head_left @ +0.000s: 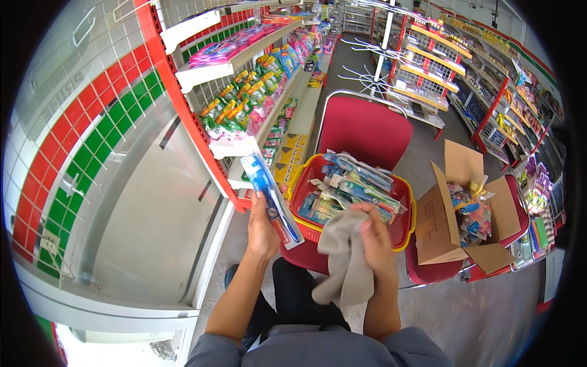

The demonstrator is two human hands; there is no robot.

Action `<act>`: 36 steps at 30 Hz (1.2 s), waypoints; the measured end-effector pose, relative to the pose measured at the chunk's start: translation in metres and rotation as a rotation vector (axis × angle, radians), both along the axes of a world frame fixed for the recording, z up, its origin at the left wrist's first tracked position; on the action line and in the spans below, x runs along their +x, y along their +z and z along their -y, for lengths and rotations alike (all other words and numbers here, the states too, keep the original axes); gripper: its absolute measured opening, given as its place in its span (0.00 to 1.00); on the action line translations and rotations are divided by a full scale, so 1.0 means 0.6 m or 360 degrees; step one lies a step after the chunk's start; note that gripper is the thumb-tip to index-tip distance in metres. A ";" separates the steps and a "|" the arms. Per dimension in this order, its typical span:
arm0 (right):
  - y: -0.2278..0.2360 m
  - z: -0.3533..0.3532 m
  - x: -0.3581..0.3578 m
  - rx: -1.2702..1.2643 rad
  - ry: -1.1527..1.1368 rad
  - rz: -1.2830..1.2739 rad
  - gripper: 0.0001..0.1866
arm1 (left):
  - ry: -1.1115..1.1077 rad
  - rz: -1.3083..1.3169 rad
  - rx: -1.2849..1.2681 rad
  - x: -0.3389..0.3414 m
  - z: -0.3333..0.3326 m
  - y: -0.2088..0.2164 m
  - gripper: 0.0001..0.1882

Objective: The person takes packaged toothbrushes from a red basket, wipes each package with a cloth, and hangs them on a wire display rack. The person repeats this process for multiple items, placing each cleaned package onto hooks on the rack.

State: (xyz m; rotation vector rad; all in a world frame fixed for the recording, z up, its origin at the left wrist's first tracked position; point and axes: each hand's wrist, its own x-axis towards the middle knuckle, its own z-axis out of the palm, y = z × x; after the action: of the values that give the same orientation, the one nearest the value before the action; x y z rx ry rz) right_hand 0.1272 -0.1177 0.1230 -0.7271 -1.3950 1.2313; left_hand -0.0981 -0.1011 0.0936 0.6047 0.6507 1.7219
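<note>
My left hand (263,232) is closed around a packaged toothbrush (269,192), blue in a clear blister pack, held tilted with its top leaning left. In my right hand (378,244) a greyish-beige cloth (343,257) is bunched and hangs down in folds. Just beyond both hands, a red basket with a yellow rim (413,215) rests on the seat of a dark red chair (361,125). Several more packaged toothbrushes (358,183) lie heaped in it. The cloth hides the basket's near side in part.
An open cardboard box (435,223) with small colourful packets stands on another red chair (422,269) at the right. Shelves of packaged goods (241,98) run along the left, beside a wire grid wall (67,165). More store racks (428,61) stand at the back.
</note>
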 end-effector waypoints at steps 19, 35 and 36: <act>-0.024 -0.010 -0.248 0.0902 -0.0125 0.0807 0.26 | -0.0040 0.0496 -0.0104 -0.014 0.082 -0.041 0.22; -0.026 0.031 -0.235 0.1222 0.0053 0.1232 0.29 | -0.0099 0.0459 -0.0211 -0.059 0.099 -0.006 0.25; -0.027 0.034 -0.236 0.1236 0.0077 0.1270 0.29 | -0.0135 0.0441 -0.0226 -0.068 0.099 -0.006 0.25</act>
State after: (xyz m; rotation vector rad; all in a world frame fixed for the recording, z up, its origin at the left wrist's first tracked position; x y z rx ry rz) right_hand -0.0143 -0.1382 0.1066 -0.6331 -2.3484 0.3126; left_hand -0.1390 -0.1603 0.0898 0.2831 0.5374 1.6268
